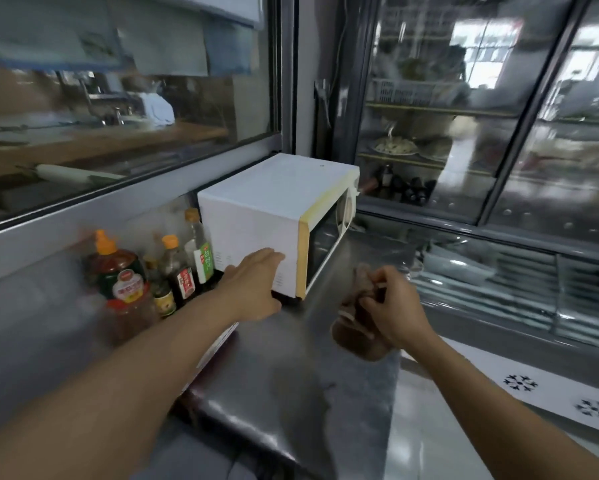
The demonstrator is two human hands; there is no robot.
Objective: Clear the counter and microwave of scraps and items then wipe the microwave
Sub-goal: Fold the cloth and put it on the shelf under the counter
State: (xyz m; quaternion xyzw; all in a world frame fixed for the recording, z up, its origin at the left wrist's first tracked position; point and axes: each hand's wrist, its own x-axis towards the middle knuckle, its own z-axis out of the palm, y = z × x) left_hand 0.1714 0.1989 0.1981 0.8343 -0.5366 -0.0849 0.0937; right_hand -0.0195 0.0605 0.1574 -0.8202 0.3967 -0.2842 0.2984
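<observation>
A white microwave (pixel 274 206) with a yellowed front frame stands at the back of the steel counter (pixel 284 368), its door closed. My left hand (pixel 256 285) rests flat with straight fingers against the microwave's left side, near the bottom front corner. My right hand (pixel 391 306) hovers above the counter in front of the microwave door and grips a crumpled brownish rag (pixel 355 327) that hangs below the fingers.
Several sauce and oil bottles (pixel 125 271) stand left of the microwave against the window ledge. A glass-door display fridge (pixel 464 133) fills the right side. A white panel with snowflake marks (pixel 550 393) lies to the right, beyond the counter's edge.
</observation>
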